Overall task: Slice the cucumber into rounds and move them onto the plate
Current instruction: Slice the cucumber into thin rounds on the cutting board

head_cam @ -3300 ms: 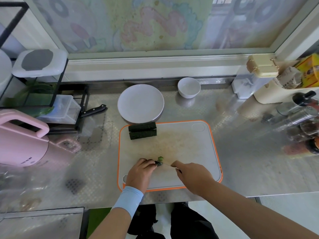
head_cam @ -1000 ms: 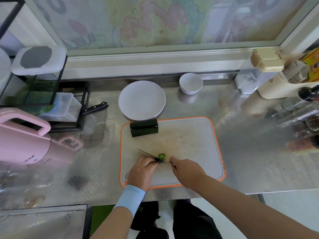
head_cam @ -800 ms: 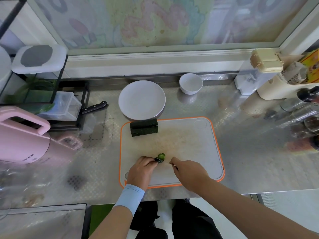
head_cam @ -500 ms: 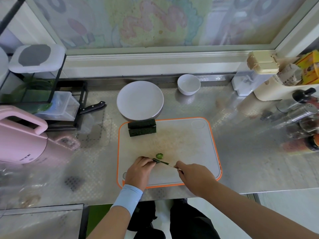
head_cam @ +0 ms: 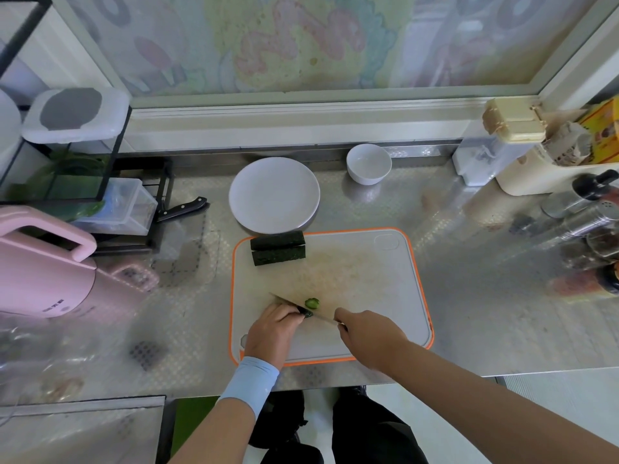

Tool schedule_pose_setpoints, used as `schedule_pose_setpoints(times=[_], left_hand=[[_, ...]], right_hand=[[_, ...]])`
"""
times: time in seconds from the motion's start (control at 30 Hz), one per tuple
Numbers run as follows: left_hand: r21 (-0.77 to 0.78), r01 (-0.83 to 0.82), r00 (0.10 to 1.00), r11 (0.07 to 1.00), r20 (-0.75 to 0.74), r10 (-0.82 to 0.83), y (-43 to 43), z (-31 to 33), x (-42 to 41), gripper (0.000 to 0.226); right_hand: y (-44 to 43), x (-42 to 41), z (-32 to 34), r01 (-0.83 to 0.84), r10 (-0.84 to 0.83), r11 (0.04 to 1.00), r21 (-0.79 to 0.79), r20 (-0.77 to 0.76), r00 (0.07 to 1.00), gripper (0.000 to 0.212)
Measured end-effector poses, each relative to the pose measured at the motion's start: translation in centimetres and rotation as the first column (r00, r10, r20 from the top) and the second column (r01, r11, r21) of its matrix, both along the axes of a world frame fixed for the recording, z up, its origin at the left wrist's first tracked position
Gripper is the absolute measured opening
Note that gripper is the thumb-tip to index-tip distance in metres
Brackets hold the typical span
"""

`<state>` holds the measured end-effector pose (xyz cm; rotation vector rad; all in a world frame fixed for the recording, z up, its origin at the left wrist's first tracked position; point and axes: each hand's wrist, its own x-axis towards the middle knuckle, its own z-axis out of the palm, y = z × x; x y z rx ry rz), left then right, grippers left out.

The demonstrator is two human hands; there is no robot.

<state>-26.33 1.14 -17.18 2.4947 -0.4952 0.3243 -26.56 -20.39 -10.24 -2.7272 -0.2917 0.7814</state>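
- Cucumber stub (head_cam: 307, 313): dark-green end piece on the cutting board (head_cam: 368, 279), pinned under my L hand (head_cam: 271, 333), fingers (head_cam: 288, 310) curled down onto it.
- One cut round (head_cam: 312, 302) lies flat just beyond my L fingertips, right beside the stub.
- Knife (head_cam: 280, 299): blade slants across the stub, tip poking out past my L fingers. R hand (head_cam: 368, 336) is wrapped tight round the handle, which is hidden.
- Two longer cucumber pcs (head_cam: 278, 248) sit side by side at the board's far edge, well beyond both sets of fingers.
- White plate (head_cam: 274, 195) is just past those pcs, on the tabletop (head_cam: 469, 296).
- Small white bowl (head_cam: 368, 164) is farther out, beyond my R fingers.
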Motion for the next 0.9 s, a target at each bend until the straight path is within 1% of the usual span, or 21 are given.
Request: schedule_pose_setpoints(times=[0.1,0.27,0.37,0.43,0.6,0.73,0.9], left_hand=[[0.012,0.023,1.000,1.000,-0.021,-0.023,0.1,0.1,0.0,0.016],[0.034,0.077,0.997,0.996,-0.009,-0.077,0.5,0.4,0.2,0.014],[0.036,0.086,0.996,0.996,-0.031,-0.085,0.6,0.3,0.1,0.037],[0.035,0.074,0.996,0.997,-0.044,-0.073,0.5,0.3,0.0,0.041],[0.044,0.076,0.996,0.996,-0.042,-0.074,0.6,0.1,0.1,0.037],[0.040,0.078,0.995,0.996,-0.059,-0.076,0.7,0.0,0.1,0.039],[0.022,0.087,0.995,0.996,-0.046,-0.086,0.8,0.2,0.2,0.039]], right_hand=[[0.7,0.0,-0.7,0.023,-0.023,1.000,0.007,-0.009,1.000,0.017],[0.6,-0.1,-0.7,0.021,-0.021,1.000,0.006,0.004,1.000,0.017],[0.6,-0.3,-0.4,0.010,-0.010,1.000,0.001,0.021,1.000,0.018],[0.5,-0.6,-0.1,0.021,-0.021,1.000,0.014,0.038,0.999,0.019],[-0.1,-1.2,0.7,0.028,-0.029,0.999,0.015,0.048,0.998,0.017],[-0.2,-1.6,1.1,0.022,-0.022,1.000,0.009,0.037,0.999,0.017],[0.1,-1.6,1.2,0.012,-0.012,1.000,-0.013,0.038,0.999,0.016]])
